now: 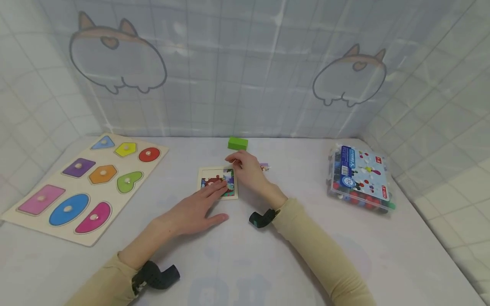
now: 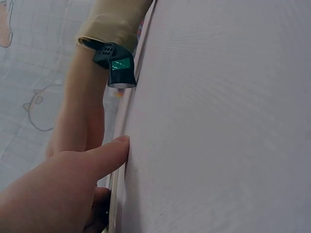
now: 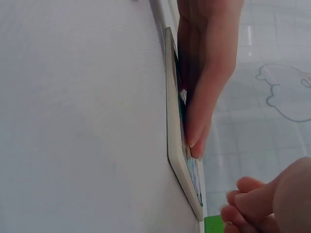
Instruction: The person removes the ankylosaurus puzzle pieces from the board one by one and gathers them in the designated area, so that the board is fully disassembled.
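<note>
A small picture jigsaw in a pale wooden tray [image 1: 199,180] lies on the table, its upper left part bare. My left hand [image 1: 197,208] rests on the picture with straight fingers, thumb spread to the side. The right wrist view shows these fingers flat against the pieces, beside the tray's edge [image 3: 173,138]. Over the tray's far right corner is my right hand [image 1: 249,170], its fingers curled and the thumb against them; nothing shows between the fingertips [image 3: 238,199]. A loose, colourful puzzle piece [image 1: 264,167] lies just right of that hand, partly hidden by it.
A green block [image 1: 238,143] stands beyond the tray. At left lies a large shape board [image 1: 126,195] with knobbed pieces. A clear plastic box [image 1: 360,176] of colourful parts sits at right. Patterned curtain walls [image 1: 237,76] border the table.
</note>
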`<state>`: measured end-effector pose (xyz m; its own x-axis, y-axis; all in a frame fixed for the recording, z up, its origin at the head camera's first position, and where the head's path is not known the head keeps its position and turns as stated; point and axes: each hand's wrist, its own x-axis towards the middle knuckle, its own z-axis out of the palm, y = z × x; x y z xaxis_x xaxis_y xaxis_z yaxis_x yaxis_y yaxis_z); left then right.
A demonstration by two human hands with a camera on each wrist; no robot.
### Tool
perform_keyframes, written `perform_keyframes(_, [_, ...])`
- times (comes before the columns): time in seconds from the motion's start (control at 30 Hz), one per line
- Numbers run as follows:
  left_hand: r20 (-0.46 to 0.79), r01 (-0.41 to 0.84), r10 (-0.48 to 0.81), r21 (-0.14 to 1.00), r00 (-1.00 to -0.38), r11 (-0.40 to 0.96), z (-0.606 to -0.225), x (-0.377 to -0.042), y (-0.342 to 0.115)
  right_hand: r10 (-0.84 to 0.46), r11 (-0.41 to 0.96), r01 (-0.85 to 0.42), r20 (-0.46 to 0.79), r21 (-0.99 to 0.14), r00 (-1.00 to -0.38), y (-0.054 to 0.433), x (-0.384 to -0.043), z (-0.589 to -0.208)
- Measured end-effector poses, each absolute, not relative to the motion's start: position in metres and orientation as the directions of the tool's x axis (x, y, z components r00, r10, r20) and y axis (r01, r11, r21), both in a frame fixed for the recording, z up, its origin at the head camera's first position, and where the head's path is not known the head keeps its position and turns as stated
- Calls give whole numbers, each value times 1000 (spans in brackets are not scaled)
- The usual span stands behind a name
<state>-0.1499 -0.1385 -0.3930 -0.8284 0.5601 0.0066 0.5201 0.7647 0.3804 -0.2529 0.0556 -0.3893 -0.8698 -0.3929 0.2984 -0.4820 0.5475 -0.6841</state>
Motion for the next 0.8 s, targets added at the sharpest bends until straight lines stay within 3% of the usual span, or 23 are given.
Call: perform_keyframes(0.8, [-18, 515, 560, 369, -828, 774, -392, -152, -138, -457, 640, -497, 229, -587, -859, 56, -256, -396])
